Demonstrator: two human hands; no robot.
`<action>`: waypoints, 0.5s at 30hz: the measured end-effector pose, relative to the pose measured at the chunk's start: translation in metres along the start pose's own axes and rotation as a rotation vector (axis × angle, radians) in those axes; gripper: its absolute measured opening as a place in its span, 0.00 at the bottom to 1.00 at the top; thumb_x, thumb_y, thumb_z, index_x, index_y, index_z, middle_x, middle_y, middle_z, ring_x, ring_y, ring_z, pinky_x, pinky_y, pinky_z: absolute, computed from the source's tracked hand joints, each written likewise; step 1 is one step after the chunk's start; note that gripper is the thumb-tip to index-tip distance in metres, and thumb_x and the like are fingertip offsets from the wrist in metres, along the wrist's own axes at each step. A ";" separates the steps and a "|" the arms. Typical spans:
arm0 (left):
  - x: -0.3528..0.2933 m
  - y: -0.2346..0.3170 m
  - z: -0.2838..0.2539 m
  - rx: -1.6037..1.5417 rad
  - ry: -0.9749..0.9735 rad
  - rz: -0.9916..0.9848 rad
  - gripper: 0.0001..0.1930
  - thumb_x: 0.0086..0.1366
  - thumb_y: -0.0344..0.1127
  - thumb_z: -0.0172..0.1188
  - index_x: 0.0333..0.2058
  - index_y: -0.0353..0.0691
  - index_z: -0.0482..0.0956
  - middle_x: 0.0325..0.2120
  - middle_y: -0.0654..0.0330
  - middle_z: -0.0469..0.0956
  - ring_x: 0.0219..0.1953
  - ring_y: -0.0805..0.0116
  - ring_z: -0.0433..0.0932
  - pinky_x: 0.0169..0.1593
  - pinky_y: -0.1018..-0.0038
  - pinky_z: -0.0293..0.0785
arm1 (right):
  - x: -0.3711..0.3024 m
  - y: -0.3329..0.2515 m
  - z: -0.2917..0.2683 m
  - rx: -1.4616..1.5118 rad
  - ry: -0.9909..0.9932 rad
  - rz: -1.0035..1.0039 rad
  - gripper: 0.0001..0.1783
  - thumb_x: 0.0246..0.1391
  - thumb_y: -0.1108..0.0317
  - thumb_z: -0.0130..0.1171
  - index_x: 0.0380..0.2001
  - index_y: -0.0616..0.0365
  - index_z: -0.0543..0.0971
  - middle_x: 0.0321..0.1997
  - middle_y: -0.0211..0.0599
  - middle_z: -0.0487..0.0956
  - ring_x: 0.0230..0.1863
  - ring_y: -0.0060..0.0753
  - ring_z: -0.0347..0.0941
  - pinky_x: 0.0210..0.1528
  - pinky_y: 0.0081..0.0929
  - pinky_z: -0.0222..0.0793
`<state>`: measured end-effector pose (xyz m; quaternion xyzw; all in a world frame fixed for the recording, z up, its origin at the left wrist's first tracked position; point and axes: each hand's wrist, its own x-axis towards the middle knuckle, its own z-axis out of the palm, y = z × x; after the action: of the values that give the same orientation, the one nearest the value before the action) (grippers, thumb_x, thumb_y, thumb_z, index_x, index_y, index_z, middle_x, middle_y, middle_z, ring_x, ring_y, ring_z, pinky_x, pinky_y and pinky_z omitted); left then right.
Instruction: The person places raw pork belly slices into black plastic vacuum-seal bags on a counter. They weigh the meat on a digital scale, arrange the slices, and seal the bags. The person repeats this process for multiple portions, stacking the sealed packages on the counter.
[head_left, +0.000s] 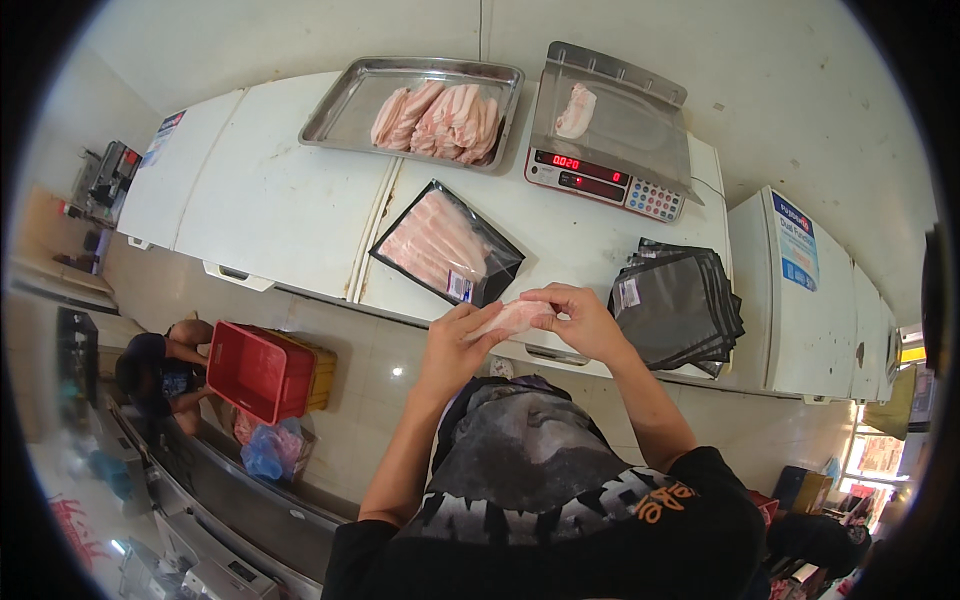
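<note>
Between my left hand and my right hand is a slice of pale pink meat, pinched at its two ends in front of my chest. Just beyond it, on the white freezer top, lies a black-edged clear pack of meat slices with a small label. A metal tray farther back carries folded piles of meat slices. To its right stands a digital scale with red lit digits, and one meat slice rests on its metal pan.
A stack of black bags lies at the right of the freezer top. Another white freezer stands farther right. At the lower left, a person crouches beside a red crate and a blue plastic bag.
</note>
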<state>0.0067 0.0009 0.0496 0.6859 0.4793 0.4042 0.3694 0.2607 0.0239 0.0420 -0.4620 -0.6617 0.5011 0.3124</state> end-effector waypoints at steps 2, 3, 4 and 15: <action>0.002 -0.003 0.003 0.062 0.018 0.038 0.22 0.59 0.29 0.79 0.53 0.34 0.89 0.32 0.53 0.82 0.31 0.60 0.81 0.37 0.68 0.77 | 0.000 -0.001 0.000 -0.047 0.042 -0.022 0.25 0.58 0.72 0.76 0.60 0.59 0.86 0.42 0.36 0.86 0.38 0.24 0.74 0.44 0.28 0.74; 0.003 -0.005 0.004 0.068 0.025 0.047 0.22 0.59 0.29 0.79 0.52 0.34 0.89 0.32 0.53 0.82 0.31 0.59 0.81 0.37 0.67 0.77 | 0.001 -0.001 0.000 -0.080 0.059 -0.034 0.26 0.58 0.71 0.76 0.60 0.59 0.86 0.42 0.37 0.86 0.37 0.26 0.74 0.44 0.28 0.74; 0.003 -0.006 0.005 0.073 0.031 0.053 0.21 0.59 0.29 0.79 0.52 0.34 0.89 0.32 0.53 0.82 0.31 0.58 0.81 0.37 0.67 0.77 | 0.001 -0.002 -0.001 -0.100 0.067 -0.049 0.26 0.57 0.70 0.77 0.60 0.59 0.85 0.41 0.38 0.86 0.37 0.28 0.74 0.44 0.29 0.74; -0.003 -0.028 0.013 0.116 -0.089 0.019 0.12 0.61 0.29 0.76 0.43 0.36 0.91 0.31 0.50 0.82 0.32 0.48 0.83 0.37 0.60 0.78 | -0.011 0.012 0.004 -0.264 -0.075 0.065 0.19 0.61 0.63 0.74 0.51 0.62 0.86 0.39 0.46 0.86 0.35 0.40 0.79 0.41 0.38 0.74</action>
<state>0.0080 0.0038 0.0191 0.7280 0.4784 0.3485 0.3459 0.2648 0.0128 0.0295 -0.5013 -0.7178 0.4362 0.2077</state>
